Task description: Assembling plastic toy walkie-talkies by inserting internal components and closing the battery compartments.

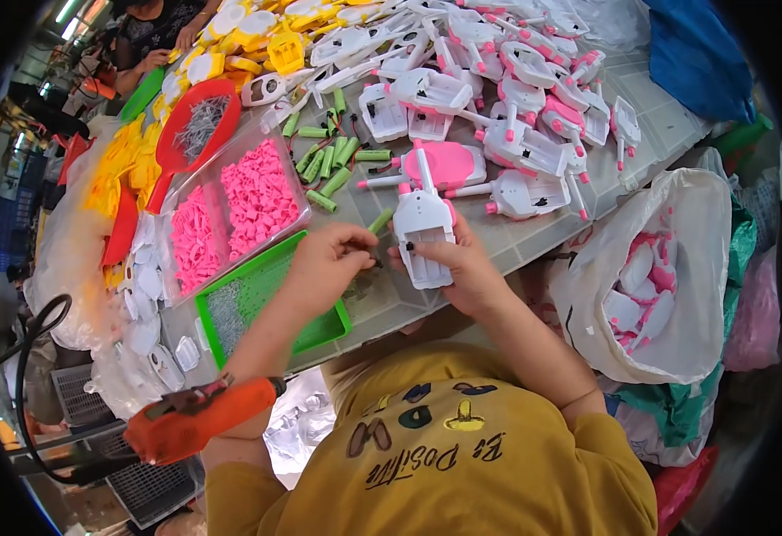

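Grey table [659,103] with a tiled, smooth top curves toward the black rim of the fisheye view, heaped at 1 o'clock with white and pink plastic casings [516,116]. Just above the clock's centre, the right hand [470,268] grasps 1 white casing [424,234]: hard, glossy, with a hollow, ribbed bay and a narrow neck pointing to 12 o'clock. Near its 9 o'clock side, the left hand [337,248] has thumb and fingertips drawn together; whether they pinch anything, I cannot tell.

Round green cylinders [324,161] with dark wires lie at 11 o'clock. At 10 o'clock, a clear plastic box [306,214] holds small pink pieces [266,192] in 2 compartments, and beyond it a red scoop [160,161] holds thin metal pins [201,129]. Between 8 and 9 o'clock, a shallow green tray [346,320] holds tiny grey bits, partly hidden by the left forearm.

An orange tool [199,424] at 8 o'clock covers part of that arm. At 3 o'clock, a crinkled white sack [695,223] holds more pink and white parts, its depth hidden. Between 10 and 11 o'clock, another person [154,36] is cut off at the edge.
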The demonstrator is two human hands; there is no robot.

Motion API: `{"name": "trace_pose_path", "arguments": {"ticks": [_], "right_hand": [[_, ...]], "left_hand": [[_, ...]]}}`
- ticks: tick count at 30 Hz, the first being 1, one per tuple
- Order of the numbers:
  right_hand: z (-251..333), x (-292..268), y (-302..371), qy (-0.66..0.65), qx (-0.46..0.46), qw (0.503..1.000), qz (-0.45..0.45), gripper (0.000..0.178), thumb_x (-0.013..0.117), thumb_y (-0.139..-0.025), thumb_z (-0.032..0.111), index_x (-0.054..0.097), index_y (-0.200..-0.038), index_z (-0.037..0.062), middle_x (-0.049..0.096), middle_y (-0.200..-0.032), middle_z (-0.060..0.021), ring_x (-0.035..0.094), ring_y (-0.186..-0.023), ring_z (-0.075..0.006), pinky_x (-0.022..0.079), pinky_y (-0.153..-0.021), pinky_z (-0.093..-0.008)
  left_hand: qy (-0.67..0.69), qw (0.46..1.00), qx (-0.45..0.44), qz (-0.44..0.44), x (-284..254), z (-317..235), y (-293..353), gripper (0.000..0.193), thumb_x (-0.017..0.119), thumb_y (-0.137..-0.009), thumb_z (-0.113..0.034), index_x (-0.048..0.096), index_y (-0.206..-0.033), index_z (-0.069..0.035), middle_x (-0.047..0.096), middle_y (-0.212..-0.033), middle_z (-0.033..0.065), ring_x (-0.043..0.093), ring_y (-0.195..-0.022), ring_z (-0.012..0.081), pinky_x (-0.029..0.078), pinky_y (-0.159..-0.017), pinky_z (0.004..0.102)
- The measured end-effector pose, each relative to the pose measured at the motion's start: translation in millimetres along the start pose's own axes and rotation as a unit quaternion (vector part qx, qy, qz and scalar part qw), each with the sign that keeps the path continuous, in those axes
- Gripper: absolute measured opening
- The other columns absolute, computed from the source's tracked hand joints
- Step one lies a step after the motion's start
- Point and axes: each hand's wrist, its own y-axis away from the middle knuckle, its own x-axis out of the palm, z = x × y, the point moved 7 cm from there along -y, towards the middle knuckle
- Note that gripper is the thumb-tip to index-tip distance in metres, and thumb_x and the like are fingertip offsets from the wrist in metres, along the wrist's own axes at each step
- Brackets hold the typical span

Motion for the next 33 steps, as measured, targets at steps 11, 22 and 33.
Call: {"name": "trace_pose_path", "arguments": {"ticks": [11,22,33], "right_hand": [[7.7,3.5,-1.1,-0.058,0.047,0.997,0.013,0.058,0.06,-0.086,-0.006,0.046,-0.14,0.0071,0.064,-0.122,-0.0146,0.07,-0.105,-0.0308,0.061,-0.09,-0.047],[6.3,4.6,0.9,-0.02,0.063,0.998,0.0,0.062,0.065,-0.085,-0.006,0.042,-0.142,0.006,0.064,-0.121,-0.0154,0.072,-0.101,-0.0313,0.062,-0.089,-0.047],[5.1,3.9,-0.7,-0.004,0.088,0.996,-0.005,0.058,0.064,-0.087,-0.002,0.044,-0.14,0.0051,0.064,-0.118,-0.0156,0.072,-0.099,-0.0314,0.062,-0.087,-0.0457]], "left_hand": [[-0.33,0.928,0.171,0.031,8.9,-43.2,9.1,0.023,0.069,-0.086,0.002,0.07,-0.11,0.001,0.066,-0.099,0.0092,0.07,-0.092,0.021,0.057,-0.081,0.0326],[0.193,0.98,0.004,0.046,8.6,-34.6,12.1,0.034,0.065,-0.095,0.001,0.061,-0.128,0.003,0.069,-0.112,0.0106,0.07,-0.107,0.0209,0.06,-0.089,0.0327],[0.197,0.972,0.118,-0.038,-1.0,-37.9,11.8,0.032,0.073,-0.085,0.01,0.07,-0.116,0.004,0.07,-0.103,0.0079,0.067,-0.096,0.0148,0.055,-0.087,0.0285]]}}
